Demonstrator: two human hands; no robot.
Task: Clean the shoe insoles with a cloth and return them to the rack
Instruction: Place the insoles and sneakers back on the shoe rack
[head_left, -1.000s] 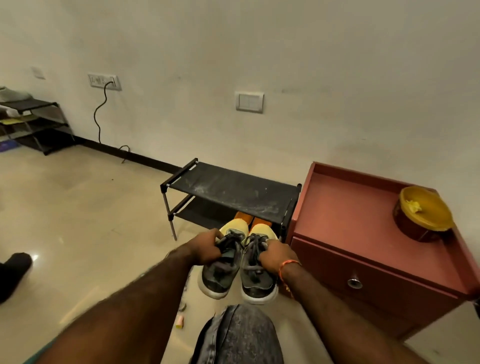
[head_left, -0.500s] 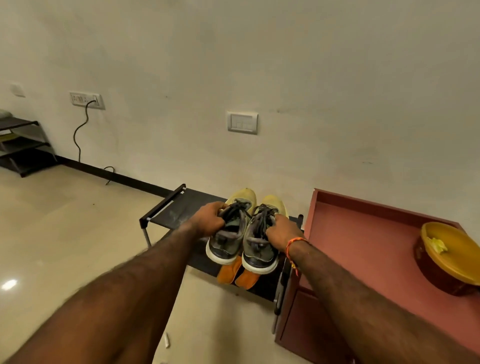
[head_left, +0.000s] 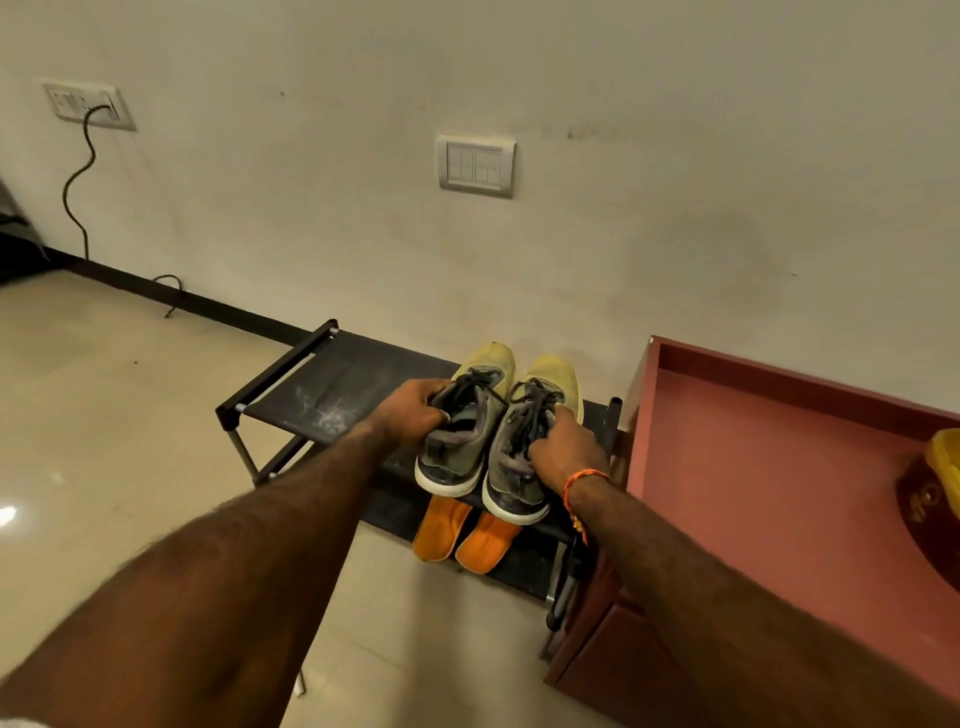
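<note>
While you've got both arms stretched out toward the middle of the frame, each hand has a shoe: your left hand has its fingers curled into the collar of the left shoe, and your right hand is gripping the right shoe around the laces and tongue, fingers bent tight. Both shoes are grey-green with yellowish toes and white soles, side by side and touching, toes pointing at the wall, sitting over the right end of the black shoe rack; can't really tell if the soles are fully resting on the top shelf or just above it. Right below the heels, two orange insoles lie next to each other on the lower shelf, poking out toward you. There's an orange thread band on your right wrist. Just right of the rack is a reddish cabinet, with a yellow-and-brown bowl cut off at the right edge. Centre top has a switch plate, and upper left a socket with a black cable hanging down.
</note>
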